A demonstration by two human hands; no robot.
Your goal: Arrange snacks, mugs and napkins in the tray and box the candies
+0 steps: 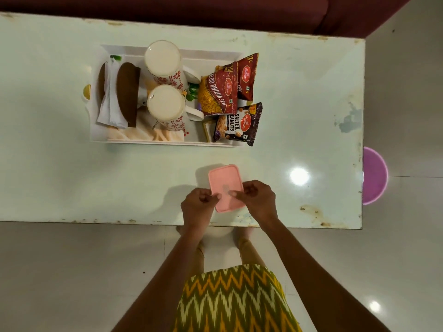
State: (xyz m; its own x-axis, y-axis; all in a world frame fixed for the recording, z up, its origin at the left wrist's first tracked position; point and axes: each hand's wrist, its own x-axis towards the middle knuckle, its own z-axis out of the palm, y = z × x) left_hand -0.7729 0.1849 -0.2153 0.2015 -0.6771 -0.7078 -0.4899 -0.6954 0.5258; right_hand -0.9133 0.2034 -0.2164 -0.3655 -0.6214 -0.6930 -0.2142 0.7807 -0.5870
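Note:
A pink candy box (224,179) with its lid on lies near the table's front edge. My left hand (197,203) presses its left side and my right hand (257,196) its right side, thumbs on the lid. Behind it stands a white tray (167,143). The tray holds two upside-down floral mugs (165,65) (167,109), white and brown napkins (119,97) at its left, and snack packets at its right: two red sev packets (220,91) (248,75) and a salted peanuts packet (237,125). No candies are visible.
The pale table (60,176) has worn edges and a glare spot at the right. A maroon sofa (215,8) runs behind it. A purple tub (374,176) stands on the floor beyond the right edge. My feet show under the front edge.

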